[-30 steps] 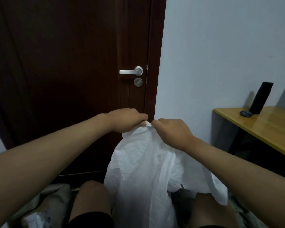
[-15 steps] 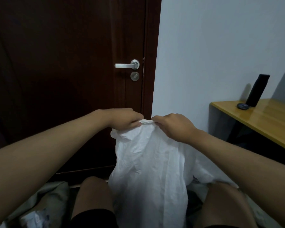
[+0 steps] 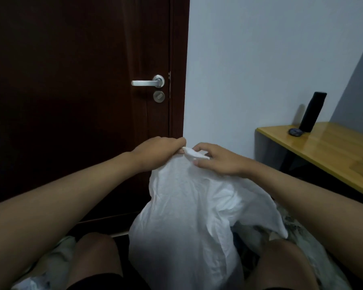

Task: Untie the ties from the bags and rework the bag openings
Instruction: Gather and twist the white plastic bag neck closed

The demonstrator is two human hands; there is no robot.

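The white plastic bag (image 3: 189, 216) hangs between the person's knees, held up at its top in front of the dark door (image 3: 78, 101). Both hands meet at the bag's gathered mouth. The left hand (image 3: 157, 152) has its fingers curled tight on the bunched plastic at the top left. The right hand (image 3: 216, 159) pinches a small folded tab of plastic between thumb and fingertips, with the other fingers loosely spread over the bag's shoulder. The 2 hands are almost touching, with only that tab between them.

No separate tie shows on this bag; whether the tab is a knot, a tie end or just the rim, I cannot tell. The neck looks loose rather than cinched, so my judgement is that untying is done or nearly done here and the opening is being reworked. It is not yet spread wide.

More crumpled pale bags (image 3: 57, 260) lie low on both sides, by the knees, so more of the task likely remains. A wooden table (image 3: 333, 151) stands at right with a dark bottle (image 3: 312, 111) on it.
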